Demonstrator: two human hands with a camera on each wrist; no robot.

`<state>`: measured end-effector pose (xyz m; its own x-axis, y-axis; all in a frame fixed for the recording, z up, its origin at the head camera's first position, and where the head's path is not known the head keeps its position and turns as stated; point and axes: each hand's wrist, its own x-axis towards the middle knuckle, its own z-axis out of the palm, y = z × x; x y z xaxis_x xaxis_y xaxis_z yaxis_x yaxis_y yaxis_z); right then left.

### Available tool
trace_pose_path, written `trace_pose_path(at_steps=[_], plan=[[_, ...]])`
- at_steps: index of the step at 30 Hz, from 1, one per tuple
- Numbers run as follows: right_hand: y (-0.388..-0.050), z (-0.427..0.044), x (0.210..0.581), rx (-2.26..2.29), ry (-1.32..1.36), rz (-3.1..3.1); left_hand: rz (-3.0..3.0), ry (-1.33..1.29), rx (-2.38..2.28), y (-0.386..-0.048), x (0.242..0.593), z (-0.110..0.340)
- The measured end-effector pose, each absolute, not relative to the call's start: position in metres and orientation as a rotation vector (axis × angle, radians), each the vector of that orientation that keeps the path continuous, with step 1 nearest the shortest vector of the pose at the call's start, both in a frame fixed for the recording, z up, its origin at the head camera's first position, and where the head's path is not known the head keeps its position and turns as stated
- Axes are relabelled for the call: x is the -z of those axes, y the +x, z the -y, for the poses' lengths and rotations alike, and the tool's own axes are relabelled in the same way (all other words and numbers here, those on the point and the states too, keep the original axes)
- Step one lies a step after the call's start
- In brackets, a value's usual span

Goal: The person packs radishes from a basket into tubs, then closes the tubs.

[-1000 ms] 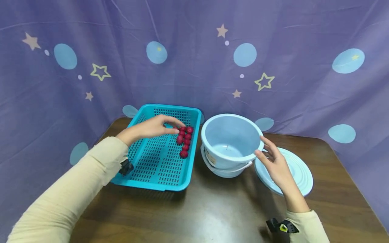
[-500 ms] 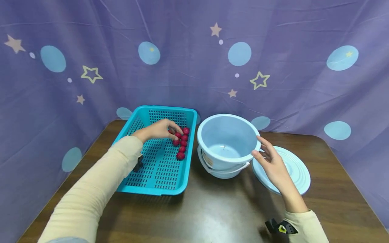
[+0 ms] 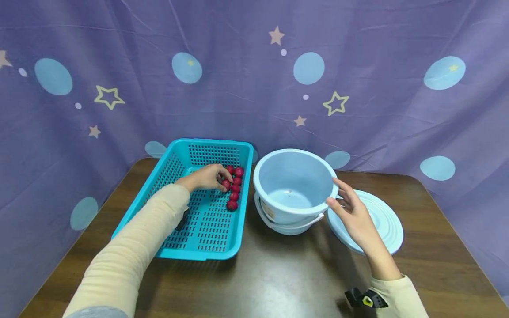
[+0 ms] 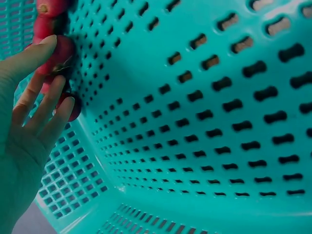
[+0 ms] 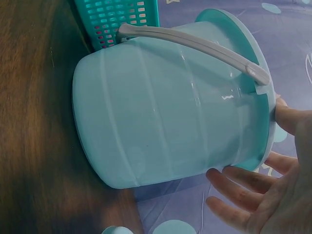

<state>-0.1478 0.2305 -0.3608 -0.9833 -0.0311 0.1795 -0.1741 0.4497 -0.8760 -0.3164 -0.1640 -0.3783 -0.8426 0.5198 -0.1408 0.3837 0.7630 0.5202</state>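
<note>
L hand (image 3: 207,177) pinches a red ball (image 3: 226,184) betw. thumb and fingers, inside the turquoise basket (image 3: 216,255), close to the other red balls (image 3: 235,188) along its R wall. R hand (image 3: 355,221) grips the bucket (image 3: 292,170) at its rim; bucket's upright on the desk (image 3: 286,274), just R of basket; the lid (image 3: 385,221) is partly hidden behind that hand. Best technique, prob.: grip light but secure, fingers clear of neighbours so none roll; rim steadied w/o tilting.
</note>
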Motion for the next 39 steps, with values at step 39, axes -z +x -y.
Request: trace_pose_path(at_steps=[39], plan=[[-0.146,-0.229,0.362,-1.618,0.17,2.54,-2.608,0.815,-0.761,-0.275,0.293,0.16]])
